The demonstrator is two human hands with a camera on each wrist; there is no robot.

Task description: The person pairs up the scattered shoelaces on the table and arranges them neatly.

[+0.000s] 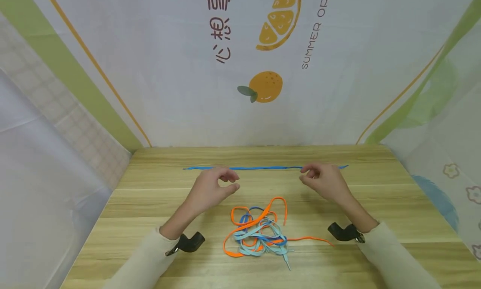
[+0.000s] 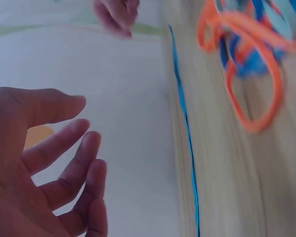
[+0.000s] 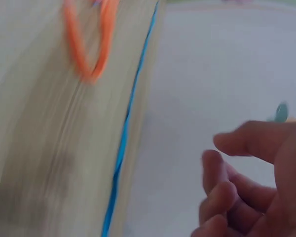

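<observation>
A blue shoelace (image 1: 259, 168) lies stretched out nearly straight near the far edge of the table. Over its left part hovers my left hand (image 1: 214, 186), thumb and fingers apart with nothing between them. My right hand (image 1: 325, 180) is above the lace's right part, its fingers loosely bent and the thumb near the index fingertip, holding nothing. Closer to me, between the forearms, sits a tangled pile of shoelaces (image 1: 259, 234) in orange, light blue and blue. An orange lace (image 2: 256, 123) loops out of that pile in the left wrist view.
The wooden table (image 1: 150, 222) has a white printed cloth (image 1: 180, 92) hanging behind its far edge. More cloth (image 1: 432, 155) hangs along the right side, and a white sheet (image 1: 45, 176) along the left. Black wrist mounts (image 1: 191, 242) are strapped at both cuffs.
</observation>
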